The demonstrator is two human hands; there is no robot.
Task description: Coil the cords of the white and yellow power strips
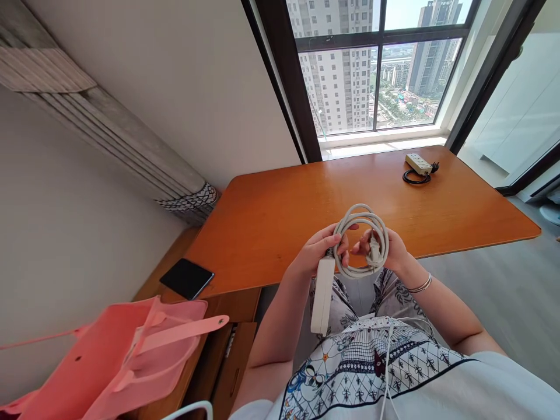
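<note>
A white power strip [322, 296] hangs down below my left hand [324, 246], its cord wound into a round coil [361, 219]. My left fingers are wrapped around the coil's left side, close to where the cord enters the strip. On the other side my right hand [391, 249] grips the coil, with its fingers curled inward through the loop. The cord's plug [374, 248] lies by the right fingers, inside the coil's right part. Both hands are above my lap, at the near edge of the wooden table [271, 216].
A second, smaller power strip [419, 164] with a black cord rests at the table's far right. A black tablet [187, 278] lies at the left corner. Nearer on the left is an open pink bag [109, 350] on a wooden cabinet [234, 356]. A window stands behind the table.
</note>
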